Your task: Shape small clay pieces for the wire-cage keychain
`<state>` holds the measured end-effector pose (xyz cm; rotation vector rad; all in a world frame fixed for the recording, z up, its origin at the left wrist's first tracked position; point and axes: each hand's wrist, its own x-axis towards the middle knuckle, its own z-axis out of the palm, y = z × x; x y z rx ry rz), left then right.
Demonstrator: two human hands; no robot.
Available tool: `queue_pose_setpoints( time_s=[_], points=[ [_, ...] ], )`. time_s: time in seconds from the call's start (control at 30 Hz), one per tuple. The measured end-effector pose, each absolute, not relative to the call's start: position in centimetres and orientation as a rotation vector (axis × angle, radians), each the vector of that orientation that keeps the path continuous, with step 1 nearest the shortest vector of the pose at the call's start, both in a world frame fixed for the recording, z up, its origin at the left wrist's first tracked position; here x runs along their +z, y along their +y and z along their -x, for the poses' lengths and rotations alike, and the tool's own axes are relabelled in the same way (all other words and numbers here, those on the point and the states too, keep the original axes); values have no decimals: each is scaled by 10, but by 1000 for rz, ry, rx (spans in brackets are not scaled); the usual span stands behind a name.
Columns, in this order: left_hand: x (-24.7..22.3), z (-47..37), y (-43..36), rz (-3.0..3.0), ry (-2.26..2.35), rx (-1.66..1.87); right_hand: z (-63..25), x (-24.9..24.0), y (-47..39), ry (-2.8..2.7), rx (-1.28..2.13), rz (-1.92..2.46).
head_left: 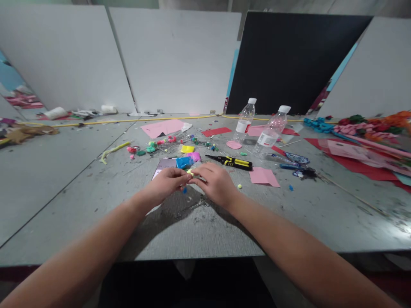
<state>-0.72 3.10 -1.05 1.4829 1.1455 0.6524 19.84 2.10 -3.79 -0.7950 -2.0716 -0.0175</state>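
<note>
My left hand (168, 183) and my right hand (213, 182) meet over the grey table, fingertips pinched round a small piece of pale yellow clay (190, 172). A small blue bit (184, 191) shows just below the fingers. Right behind the hands lie a blue packet (184, 162), a pink packet (195, 157) and a yellow packet (187, 149). A phone (167, 163) is partly hidden behind my left hand. The black and yellow tool (234, 162) rests beyond my right hand. A small yellow-green ball (239, 186) sits to the right of it.
Two plastic bottles (245, 119) (271, 133) stand at the back right. Pink paper (265, 176) lies right of the tool. Colourful clay pieces (152, 146) and wires are scattered behind the packets. Red sheets (362, 164) and flower-like crafts (362, 128) fill the far right.
</note>
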Motion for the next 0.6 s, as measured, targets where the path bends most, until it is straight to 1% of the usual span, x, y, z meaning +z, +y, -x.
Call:
queue_pose_setpoints(
  time_s=[0.6],
  points=[
    [-8,9,32,-1487,1106,677,-198,-38,20,-2029,94,743]
  ],
)
